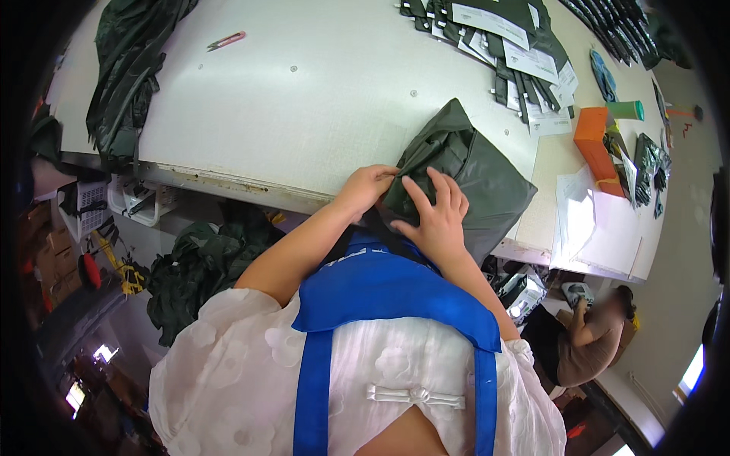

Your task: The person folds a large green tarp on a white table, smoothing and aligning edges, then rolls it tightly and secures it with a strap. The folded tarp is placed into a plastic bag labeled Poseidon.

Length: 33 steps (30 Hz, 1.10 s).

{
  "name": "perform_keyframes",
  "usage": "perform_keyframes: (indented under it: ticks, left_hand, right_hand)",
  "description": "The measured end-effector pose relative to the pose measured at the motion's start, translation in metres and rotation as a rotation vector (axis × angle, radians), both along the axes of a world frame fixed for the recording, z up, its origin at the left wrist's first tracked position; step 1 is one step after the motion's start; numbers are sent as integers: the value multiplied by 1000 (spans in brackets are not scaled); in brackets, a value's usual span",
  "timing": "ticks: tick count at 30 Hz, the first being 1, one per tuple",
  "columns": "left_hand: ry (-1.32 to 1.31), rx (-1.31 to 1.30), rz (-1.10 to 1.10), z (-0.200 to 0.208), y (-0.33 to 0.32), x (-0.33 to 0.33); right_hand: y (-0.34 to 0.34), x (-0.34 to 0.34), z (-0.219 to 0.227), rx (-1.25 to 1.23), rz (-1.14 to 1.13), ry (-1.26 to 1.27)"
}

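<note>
A dark green, smooth fabric piece [494, 178], sewn like a bag or cover, lies partly folded at the front edge of the white table [251, 114]. My left hand [369, 188] pinches its left edge, fingers closed on the fabric. On top of the piece rests my right hand [437, 213], its fingers spread and bent, the thumb apart from them. The fabric's near side hangs over the table edge in front of my blue apron [388, 285]. Whether anything is inside the piece, I cannot tell.
Small pink-handled thread snips [226, 41] lie far left, near piled dark fabric [125, 76]. Several dark pieces with white labels [525, 57] are stacked far right. An orange box [591, 144] and green cylinder [626, 111] stand beyond. A person [597, 338] sits at lower right.
</note>
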<state>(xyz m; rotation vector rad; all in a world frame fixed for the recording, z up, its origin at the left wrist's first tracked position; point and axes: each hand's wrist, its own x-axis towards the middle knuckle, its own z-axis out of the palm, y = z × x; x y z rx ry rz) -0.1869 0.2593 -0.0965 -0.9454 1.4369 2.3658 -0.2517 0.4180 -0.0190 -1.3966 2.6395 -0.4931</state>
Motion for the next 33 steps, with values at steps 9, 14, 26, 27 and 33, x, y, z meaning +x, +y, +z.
perform_keyframes:
  ticks: [9,14,26,27,33]
  left_hand:
    - [-70,166,-42,-23,-5,-25]
    - [-68,361,87,-14,-4,-36]
    - [29,-214,-67,43,6,-37]
    - [17,-193,-26,40,8,-37]
    - [-62,-195,-83,35,8,-31]
  right_hand:
    - [-12,-4,-26,-81,-96,55]
    - [-5,-22,-22,-187,-144,-143]
    - [-13,-63,-12,129,103,-57]
    - [-13,-69,-12,116,127,-144]
    - [-8,-99,-6,76,159,-746]
